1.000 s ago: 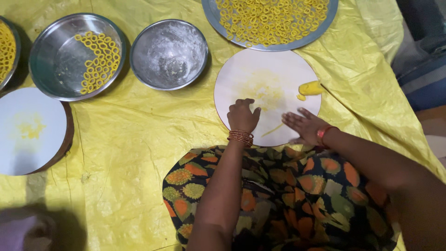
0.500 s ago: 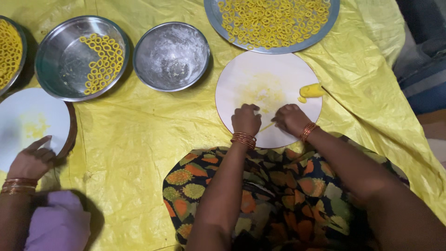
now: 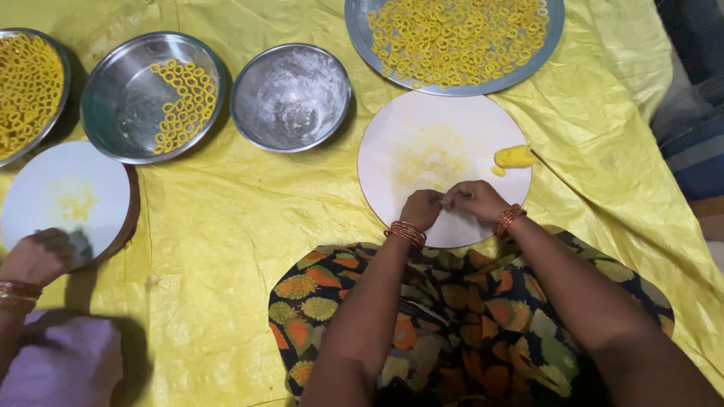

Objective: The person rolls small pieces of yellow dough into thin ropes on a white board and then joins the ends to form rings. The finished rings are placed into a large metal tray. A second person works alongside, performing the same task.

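A yellow plastic sheet (image 3: pixel 249 218) is spread out as the surface, and everything is carried on it. Near the sheet's middle a round white board (image 3: pixel 422 128) is laid, its near rim just in front of a lap covered in patterned cloth (image 3: pixel 452 332).

The left hand (image 3: pixel 421 209) and the right hand (image 3: pixel 477 200) are brought together over the near edge of the board, fingertips touching. The fingers of both hands are curled and pinched inward on something small between them; what is gripped is too small to be made out. Bangles (image 3: pixel 407 232) are worn on the left wrist, and more on the right.

A lump of yellow dough (image 3: pixel 514 157) is seen lying at the right edge of the board, apart from both hands.

Beyond the board, at the far edge of the sheet, a large steel tray (image 3: pixel 554 34) filled with yellow dough rings (image 3: pixel 452 34) is set. To its left a floured steel bowl (image 3: pixel 290 96) stands, then a wider steel bowl (image 3: pixel 121 105) holding a few rings, then another partly cut off at the far left corner.

At the left edge a second white board (image 3: pixel 68 196) is touched by another person's hand (image 3: pixel 38 256).
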